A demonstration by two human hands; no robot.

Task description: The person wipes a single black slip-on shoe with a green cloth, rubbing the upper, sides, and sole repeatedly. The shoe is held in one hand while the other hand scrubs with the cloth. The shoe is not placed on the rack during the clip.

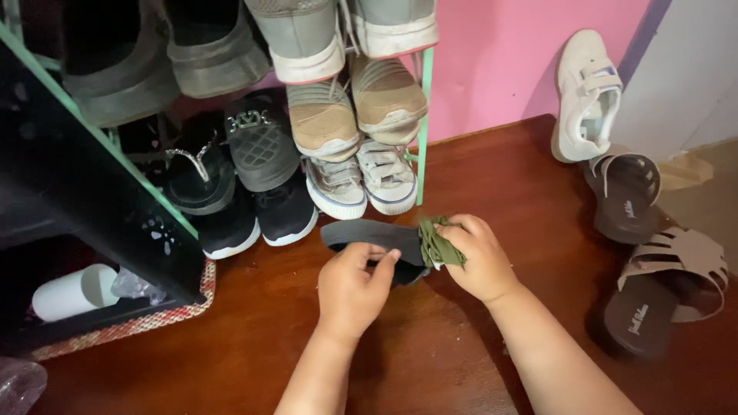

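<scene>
Left hand gripping dark sandal, right hand clamped on green cloth against it

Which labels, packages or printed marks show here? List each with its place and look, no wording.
Pale script mark on the footbed of the dark sandal, lower right on the floor.
Small pale mark on the second dark sandal, right, below the white sneaker.
No packages, signs or screens.
</scene>
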